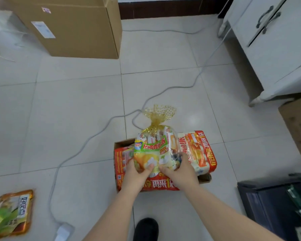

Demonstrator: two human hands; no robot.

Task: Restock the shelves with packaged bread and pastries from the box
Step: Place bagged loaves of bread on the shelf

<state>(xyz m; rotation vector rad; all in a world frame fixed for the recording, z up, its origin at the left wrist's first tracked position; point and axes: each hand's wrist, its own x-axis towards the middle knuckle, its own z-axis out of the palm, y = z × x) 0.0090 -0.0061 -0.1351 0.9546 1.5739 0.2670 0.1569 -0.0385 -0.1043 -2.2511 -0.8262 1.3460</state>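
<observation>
A small cardboard box point(122, 143) stands on the floor in front of me, packed with red and orange pastry packages point(200, 150). Above it I hold a clear green-labelled bag of pastries point(155, 150) with a gold tied top. My left hand point(137, 173) grips its lower left side. My right hand point(179, 169) grips its lower right side. Both thumbs press on the front of the bag.
A large closed cardboard box point(73, 26) stands at the back left. A white cabinet point(274, 46) is at the right, a dark shelf unit point(274, 206) at the lower right. A grey cable point(94, 134) runs across the tiles. Loose packages point(14, 213) lie at lower left.
</observation>
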